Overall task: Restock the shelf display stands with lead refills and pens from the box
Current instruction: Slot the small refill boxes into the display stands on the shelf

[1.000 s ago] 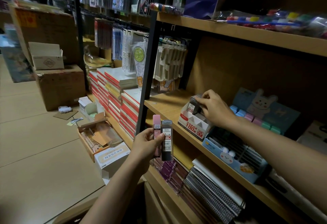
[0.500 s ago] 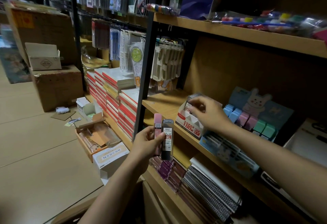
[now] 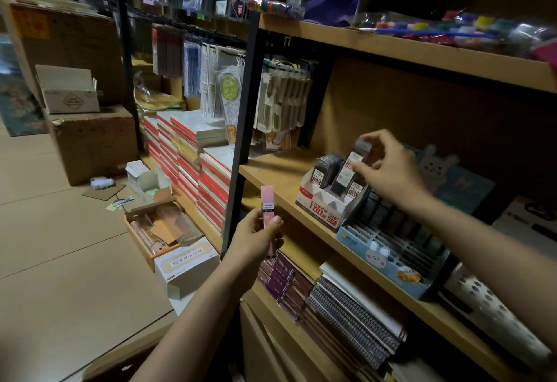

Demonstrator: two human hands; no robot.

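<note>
A white and red display stand (image 3: 321, 205) sits on the wooden shelf (image 3: 271, 175), with several black lead refill cases (image 3: 327, 167) upright in its left slot. My right hand (image 3: 391, 170) pinches one more black lead refill case (image 3: 349, 169), tilted over the stand's right slot, its lower end among the cases there. My left hand (image 3: 256, 240) is lower, in front of the shelf edge, gripping a pink lead refill case (image 3: 267, 203) upright. A blue bunny display stand (image 3: 379, 256) with dark slots stands just right of the white one.
A black upright post (image 3: 241, 140) runs beside my left hand. Spiral notebooks (image 3: 355, 315) lie on the shelf below. An open cardboard box (image 3: 156, 227), a white box (image 3: 187, 264) and larger cartons (image 3: 90, 143) sit on the floor. Red-edged notebook stacks (image 3: 187, 152) fill the left shelves.
The black case that my left hand held beside the pink one is gone from it. My right hand, earlier resting on the stand, now holds a black case over it.
</note>
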